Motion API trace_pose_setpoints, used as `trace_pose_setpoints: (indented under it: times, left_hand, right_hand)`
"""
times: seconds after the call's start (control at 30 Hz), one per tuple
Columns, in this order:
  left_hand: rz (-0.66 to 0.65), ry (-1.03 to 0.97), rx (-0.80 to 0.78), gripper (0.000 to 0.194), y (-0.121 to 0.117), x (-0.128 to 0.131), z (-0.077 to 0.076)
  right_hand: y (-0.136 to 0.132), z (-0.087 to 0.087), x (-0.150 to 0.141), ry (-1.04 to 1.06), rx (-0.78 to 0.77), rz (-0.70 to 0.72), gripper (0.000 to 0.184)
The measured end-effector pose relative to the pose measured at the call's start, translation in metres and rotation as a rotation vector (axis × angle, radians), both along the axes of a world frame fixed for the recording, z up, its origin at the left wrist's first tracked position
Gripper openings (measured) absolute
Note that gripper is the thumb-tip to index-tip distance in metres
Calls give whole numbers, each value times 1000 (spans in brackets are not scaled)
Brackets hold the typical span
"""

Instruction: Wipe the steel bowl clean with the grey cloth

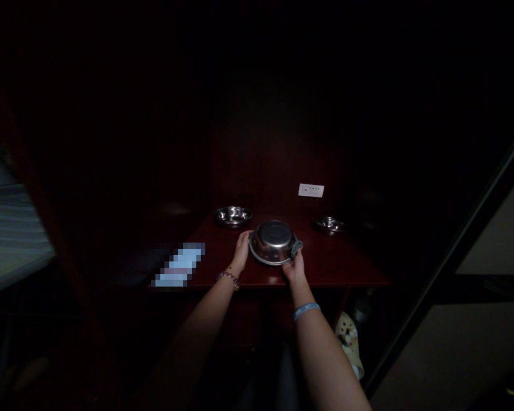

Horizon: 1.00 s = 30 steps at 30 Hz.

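Between my two hands a metal bowl [274, 240] is held bottom up, above the dark red desk top [325, 268]. My left hand [241, 249] grips the bowl's left rim. At the right rim, my right hand [296, 265] holds the bowl together with a crumpled grey cloth [297, 249]. Behind and to the left stands a second metal bowl [233, 216], its opening facing up. A smaller metal bowl [330, 225] stands at the back right, also facing up.
A white socket panel [311, 190] is on the back wall. A blurred-out bright rectangle [180, 265] lies at the desk's left edge. Below the desk on the right is a pale clog [349, 342]. White bedding [12, 228] shows at far left. The surroundings are very dark.
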<state>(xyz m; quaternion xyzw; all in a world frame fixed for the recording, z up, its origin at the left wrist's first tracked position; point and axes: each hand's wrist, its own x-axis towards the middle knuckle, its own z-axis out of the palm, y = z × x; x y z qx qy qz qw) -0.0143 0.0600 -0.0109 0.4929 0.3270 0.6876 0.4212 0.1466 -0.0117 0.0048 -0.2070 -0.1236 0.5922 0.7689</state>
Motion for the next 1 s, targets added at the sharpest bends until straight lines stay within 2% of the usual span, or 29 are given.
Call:
trace_pose_setpoints:
  times: [0.13, 0.43, 0.73, 1.0]
  left_hand:
    - [-18, -5, -49, 34, 1, 2, -1]
    - [-28, 48, 41, 35, 9, 2, -5]
    - [-27, 37, 26, 35, 11, -1, -5]
    - [-49, -38, 19, 37, 5, 0, 0]
  right_hand:
    - [3, -2, 1, 10, 8, -17, 31]
    - [2, 0, -3, -58, 30, -66, 29]
    - [-3, 4, -2, -96, -13, 8, 29]
    - [-1, 3, -2, -93, 1, 7, 26]
